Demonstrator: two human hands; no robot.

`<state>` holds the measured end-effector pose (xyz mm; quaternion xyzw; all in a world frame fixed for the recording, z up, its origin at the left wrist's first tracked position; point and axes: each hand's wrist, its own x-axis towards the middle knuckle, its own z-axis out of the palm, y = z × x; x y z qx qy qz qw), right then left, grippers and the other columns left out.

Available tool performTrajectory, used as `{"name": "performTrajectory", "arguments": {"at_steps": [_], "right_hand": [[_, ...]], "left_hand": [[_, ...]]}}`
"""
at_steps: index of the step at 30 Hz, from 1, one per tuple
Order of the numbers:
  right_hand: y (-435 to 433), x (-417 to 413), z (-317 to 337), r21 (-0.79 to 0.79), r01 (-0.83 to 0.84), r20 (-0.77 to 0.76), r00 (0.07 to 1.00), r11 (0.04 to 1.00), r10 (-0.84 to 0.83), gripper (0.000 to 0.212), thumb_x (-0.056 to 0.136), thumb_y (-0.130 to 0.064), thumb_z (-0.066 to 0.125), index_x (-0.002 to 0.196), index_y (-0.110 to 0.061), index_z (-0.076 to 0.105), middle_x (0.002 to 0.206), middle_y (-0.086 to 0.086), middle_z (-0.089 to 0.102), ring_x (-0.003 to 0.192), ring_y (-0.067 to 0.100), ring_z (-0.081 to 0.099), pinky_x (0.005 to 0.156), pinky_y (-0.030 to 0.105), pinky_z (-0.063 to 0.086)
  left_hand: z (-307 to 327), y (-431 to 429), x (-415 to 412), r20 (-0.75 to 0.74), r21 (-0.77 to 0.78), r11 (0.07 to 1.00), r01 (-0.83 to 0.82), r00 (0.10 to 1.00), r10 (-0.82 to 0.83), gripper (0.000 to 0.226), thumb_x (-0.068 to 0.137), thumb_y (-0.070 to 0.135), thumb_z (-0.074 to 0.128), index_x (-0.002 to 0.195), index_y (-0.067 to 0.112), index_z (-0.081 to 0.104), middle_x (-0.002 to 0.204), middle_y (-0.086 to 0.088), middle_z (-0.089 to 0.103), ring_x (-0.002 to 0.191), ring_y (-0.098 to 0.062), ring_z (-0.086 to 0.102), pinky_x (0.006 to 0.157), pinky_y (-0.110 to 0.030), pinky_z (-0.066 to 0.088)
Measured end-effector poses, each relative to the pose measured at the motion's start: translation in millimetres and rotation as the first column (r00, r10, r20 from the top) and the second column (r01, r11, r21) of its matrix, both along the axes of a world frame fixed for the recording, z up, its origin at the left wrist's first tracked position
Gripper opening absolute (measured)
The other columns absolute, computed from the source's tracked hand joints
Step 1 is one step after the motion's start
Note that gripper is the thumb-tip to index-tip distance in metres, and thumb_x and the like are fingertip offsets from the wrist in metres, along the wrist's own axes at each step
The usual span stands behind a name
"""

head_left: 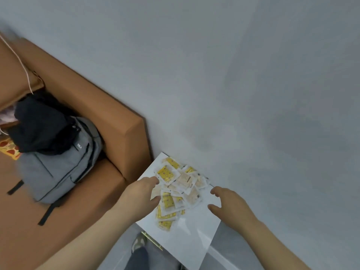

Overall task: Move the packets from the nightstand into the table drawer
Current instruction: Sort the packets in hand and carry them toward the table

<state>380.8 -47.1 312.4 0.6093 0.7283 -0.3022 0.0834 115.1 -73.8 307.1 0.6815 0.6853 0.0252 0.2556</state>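
A heap of several yellow and pale packets [178, 189] lies on the white top of the nightstand [187, 236], against the wall. My left hand [141, 195] reaches in from the left, its fingertips touching the left edge of the heap, thumb and fingers spread and relaxed. To the right of the heap hovers my right hand [228, 206], fingers loosely curved, a small gap between it and the packets. Neither hand holds a packet. The table drawer is not in view.
A brown bed frame [109, 121] stands left of the nightstand, with a grey backpack [58, 162] and black clothing [41, 125] on it. A grey wall [253, 75] fills the back and right. My foot [139, 243] shows below, beside the nightstand's gold handle [152, 240].
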Motion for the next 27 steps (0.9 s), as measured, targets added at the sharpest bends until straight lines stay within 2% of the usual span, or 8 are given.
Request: {"name": "performTrajectory", "arguments": {"at_steps": [4, 8, 15, 18, 22, 24, 27], "right_hand": [[16, -18, -34, -0.06, 0.048, 0.034, 0.998, 0.997, -0.046, 0.049, 0.092, -0.039, 0.054, 0.137, -0.024, 0.04, 0.132, -0.001, 0.052, 0.119, 0.014, 0.051, 0.092, 0.025, 0.041], [30, -36, -70, -0.093, 0.1, 0.045, 0.994, 0.991, -0.097, 0.047, 0.093, -0.039, 0.054, 0.135, -0.024, 0.041, 0.131, -0.001, 0.051, 0.118, 0.014, 0.051, 0.09, 0.024, 0.041], [51, -58, -151, -0.136, 0.171, 0.068, 0.984, 0.976, -0.163, 0.05, 0.093, -0.039, 0.055, 0.136, -0.02, 0.039, 0.133, 0.001, 0.049, 0.118, 0.017, 0.051, 0.092, 0.027, 0.042], [51, -68, -186, -0.175, 0.159, 0.07, 0.986, 0.972, -0.149, 0.051, 0.093, -0.038, 0.055, 0.138, -0.021, 0.039, 0.134, 0.0, 0.048, 0.121, 0.017, 0.049, 0.095, 0.027, 0.04], [58, -75, -221, -0.143, 0.202, 0.063, 0.979, 0.969, -0.194, 0.051, 0.091, -0.036, 0.058, 0.136, -0.019, 0.042, 0.131, 0.003, 0.051, 0.119, 0.02, 0.051, 0.093, 0.029, 0.041], [61, -77, -235, -0.153, 0.241, 0.062, 0.97, 0.958, -0.235, 0.051, 0.09, -0.036, 0.059, 0.136, -0.019, 0.043, 0.131, 0.004, 0.051, 0.119, 0.022, 0.051, 0.094, 0.03, 0.041], [63, -78, -254, -0.144, 0.26, 0.056, 0.965, 0.955, -0.254, 0.051, 0.09, -0.035, 0.06, 0.136, -0.018, 0.045, 0.13, 0.004, 0.052, 0.119, 0.022, 0.051, 0.095, 0.031, 0.041]], "left_hand": [[-42, 26, -19, 0.014, -0.095, 0.995, 0.026, 1.0, -0.025, 0.048, 0.089, 0.041, 0.055, 0.132, 0.025, 0.043, 0.123, 0.006, 0.055, 0.107, -0.013, 0.057, 0.087, -0.03, 0.048], [-83, 42, -38, -0.01, -0.162, 0.986, 0.033, 0.999, -0.035, 0.052, 0.088, 0.045, 0.056, 0.133, 0.022, 0.042, 0.123, 0.002, 0.054, 0.107, -0.015, 0.056, 0.087, -0.029, 0.047], [-169, 61, -52, -0.049, -0.27, 0.962, -0.033, 0.999, 0.021, 0.062, 0.072, 0.061, 0.063, 0.119, 0.024, 0.045, 0.111, 0.003, 0.055, 0.097, -0.015, 0.053, 0.078, -0.032, 0.05], [-211, 60, -53, -0.044, -0.301, 0.952, -0.062, 0.998, 0.051, 0.077, 0.064, 0.066, 0.065, 0.125, 0.026, 0.043, 0.113, 0.004, 0.053, 0.1, -0.016, 0.053, 0.079, -0.034, 0.052], [-264, 56, -55, -0.02, -0.358, 0.93, -0.081, 0.997, 0.079, 0.102, 0.051, 0.076, 0.064, 0.137, 0.03, 0.033, 0.122, 0.004, 0.05, 0.109, -0.017, 0.05, 0.083, -0.037, 0.053], [-284, 54, -53, -0.033, -0.39, 0.915, -0.102, 0.995, 0.096, 0.116, 0.049, 0.081, 0.062, 0.144, 0.027, 0.023, 0.135, 0.0, 0.043, 0.122, -0.022, 0.044, 0.093, -0.042, 0.049], [-307, 52, -45, -0.09, -0.436, 0.882, -0.18, 0.984, 0.156, 0.128, 0.054, 0.081, 0.065, 0.149, 0.021, 0.004, 0.157, -0.006, 0.01, 0.143, -0.031, 0.017, 0.11, -0.049, 0.032]]}}
